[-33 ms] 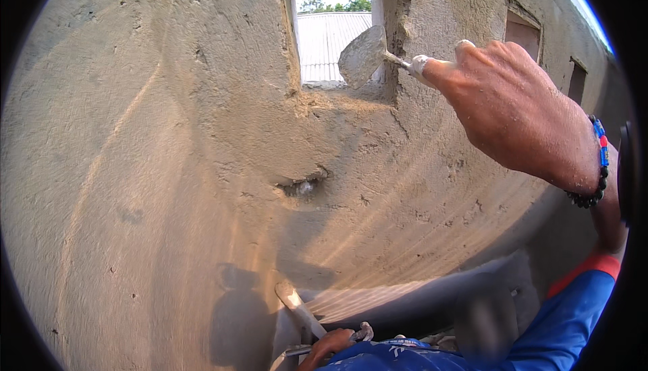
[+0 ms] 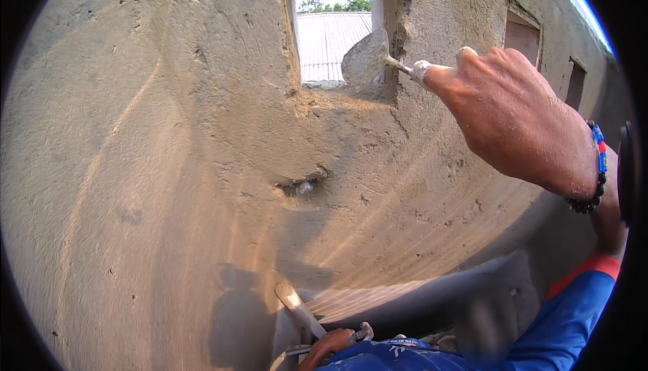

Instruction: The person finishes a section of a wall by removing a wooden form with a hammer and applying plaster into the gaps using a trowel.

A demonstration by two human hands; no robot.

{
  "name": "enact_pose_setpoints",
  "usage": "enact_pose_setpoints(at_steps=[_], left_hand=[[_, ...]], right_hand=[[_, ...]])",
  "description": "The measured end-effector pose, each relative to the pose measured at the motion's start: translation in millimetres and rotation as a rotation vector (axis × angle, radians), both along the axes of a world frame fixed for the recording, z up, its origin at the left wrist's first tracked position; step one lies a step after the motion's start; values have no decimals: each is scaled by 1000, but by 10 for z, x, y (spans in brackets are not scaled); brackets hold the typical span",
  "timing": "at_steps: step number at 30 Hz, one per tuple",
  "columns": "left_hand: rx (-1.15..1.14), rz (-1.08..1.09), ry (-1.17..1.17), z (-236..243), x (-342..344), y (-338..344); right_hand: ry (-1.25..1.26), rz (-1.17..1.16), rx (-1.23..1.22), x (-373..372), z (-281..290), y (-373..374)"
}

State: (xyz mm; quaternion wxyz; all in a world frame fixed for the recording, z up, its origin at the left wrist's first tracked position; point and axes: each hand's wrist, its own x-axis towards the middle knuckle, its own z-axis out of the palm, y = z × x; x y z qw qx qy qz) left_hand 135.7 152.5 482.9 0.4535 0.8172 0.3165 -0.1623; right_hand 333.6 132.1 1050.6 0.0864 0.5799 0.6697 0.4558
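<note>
My right hand (image 2: 513,121), closed around a plaster-coated trowel (image 2: 364,60), holds the blade in front of the lower right of a small square window opening (image 2: 322,47) in the rough plastered wall (image 2: 223,114). A beaded bracelet (image 2: 597,168) circles my right wrist. Low at the bottom, my left hand (image 2: 331,342) is closed on something I cannot make out, beside a long, pale, plaster-smeared board (image 2: 297,307).
Two smaller openings (image 2: 521,37) sit farther right along the wall. A broken hole (image 2: 302,185) is below the window. A corrugated roof (image 2: 331,27) and trees show through the window. A dark, shadowed area lies at lower right.
The trowel and my right hand have shifted slightly down and to the right. My left hand looks unchanged.
</note>
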Motion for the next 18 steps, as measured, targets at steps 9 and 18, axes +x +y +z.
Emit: enact_pose_setpoints(at_steps=[9,18], left_hand=[[50,-131,59,339,-21,198],[91,-228,46,-116,-160,338]], right_hand=[[-158,43,-200,-332,-94,121],[99,-67,-305,-438,-295,196]])
